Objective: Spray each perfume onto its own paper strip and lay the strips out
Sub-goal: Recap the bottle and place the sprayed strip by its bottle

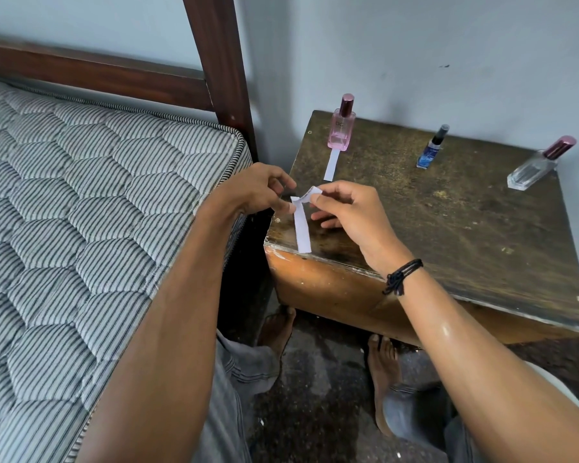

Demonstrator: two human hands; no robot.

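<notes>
Three perfume bottles stand along the back of a worn wooden side table [448,208]: a pink bottle [341,126] at the left, a small blue spray [432,149] in the middle, a clear bottle with a maroon cap [538,168] at the right. One white paper strip [331,167] lies flat in front of the pink bottle, its far end under it. Over the table's near left corner my left hand [261,192] and my right hand [345,212] both pinch the top of a white strip [301,228], which hangs down with its upper end curled over.
A mattress [91,202] with a striped quilted cover lies close to the left of the table, with a dark wooden bed post [224,71] behind. A pale wall backs the table. My bare feet [381,372] rest on the dark floor below.
</notes>
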